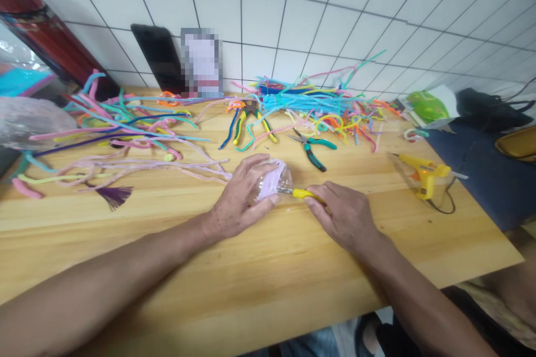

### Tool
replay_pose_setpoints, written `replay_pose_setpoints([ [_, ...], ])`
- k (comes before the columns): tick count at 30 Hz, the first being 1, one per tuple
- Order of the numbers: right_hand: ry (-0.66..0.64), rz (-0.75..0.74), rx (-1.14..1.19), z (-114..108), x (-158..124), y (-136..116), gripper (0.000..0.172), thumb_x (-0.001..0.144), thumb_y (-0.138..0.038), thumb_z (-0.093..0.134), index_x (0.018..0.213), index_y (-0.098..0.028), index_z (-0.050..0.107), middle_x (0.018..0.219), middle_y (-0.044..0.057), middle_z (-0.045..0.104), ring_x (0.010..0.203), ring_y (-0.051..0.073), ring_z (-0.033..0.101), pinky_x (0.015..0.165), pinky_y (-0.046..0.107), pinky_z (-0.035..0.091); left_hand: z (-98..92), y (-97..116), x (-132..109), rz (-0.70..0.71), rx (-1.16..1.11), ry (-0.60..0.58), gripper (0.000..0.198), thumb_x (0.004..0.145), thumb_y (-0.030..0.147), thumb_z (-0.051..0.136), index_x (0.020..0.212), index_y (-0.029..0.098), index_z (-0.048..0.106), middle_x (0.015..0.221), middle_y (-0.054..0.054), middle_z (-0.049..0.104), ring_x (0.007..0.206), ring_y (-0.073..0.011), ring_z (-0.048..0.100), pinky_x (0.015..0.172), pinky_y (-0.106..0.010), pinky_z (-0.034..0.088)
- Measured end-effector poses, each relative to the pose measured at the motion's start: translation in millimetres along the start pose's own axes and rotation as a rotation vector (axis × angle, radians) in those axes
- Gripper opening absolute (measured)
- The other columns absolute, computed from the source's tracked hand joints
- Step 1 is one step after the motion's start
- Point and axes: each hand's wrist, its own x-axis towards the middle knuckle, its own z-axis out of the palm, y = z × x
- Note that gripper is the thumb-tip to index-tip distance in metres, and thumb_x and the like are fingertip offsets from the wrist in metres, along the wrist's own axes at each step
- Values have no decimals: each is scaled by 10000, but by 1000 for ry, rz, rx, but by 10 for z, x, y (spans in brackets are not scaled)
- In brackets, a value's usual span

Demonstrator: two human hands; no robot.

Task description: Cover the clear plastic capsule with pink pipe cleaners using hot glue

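Note:
My left hand (240, 196) is closed around a clear, rounded plastic piece (285, 174) with a lilac band (269, 179) across it. It rests low over the wooden table, partly hidden by my fingers. My right hand (341, 209) grips a slim yellow-handled tool (302, 193). Its metal end touches or lies against the right side of the plastic piece; whether it is a blade or a shaft I cannot tell. Just beyond lie green-handled needle-nose pliers (315, 149), open. Pale pink pipe cleaners (184, 165) stretch away to the left of my left hand.
Yellow-and-green pliers (253, 121) lie farther back, by a bundle of coloured pipe cleaners (307, 101). More pipe cleaners (125, 122) and a purple tassel (115, 196) lie left. A yellow glue gun (425, 174) with a cord stands right. A black phone (158, 58) leans on the tiled wall.

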Motion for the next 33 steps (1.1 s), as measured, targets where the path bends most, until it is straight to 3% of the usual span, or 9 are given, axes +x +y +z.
replay_pose_setpoints([
  [33,-2,26,57,35,-20,30,255,1139,-289,527,1055,-168,735,796,43,770,661,181,717,641,292,502,-10,15,13,10,6,-3,603,1047,242,683,1587,312,423,1553,-147,516,1536,-298,460,1262,-538,442],
])
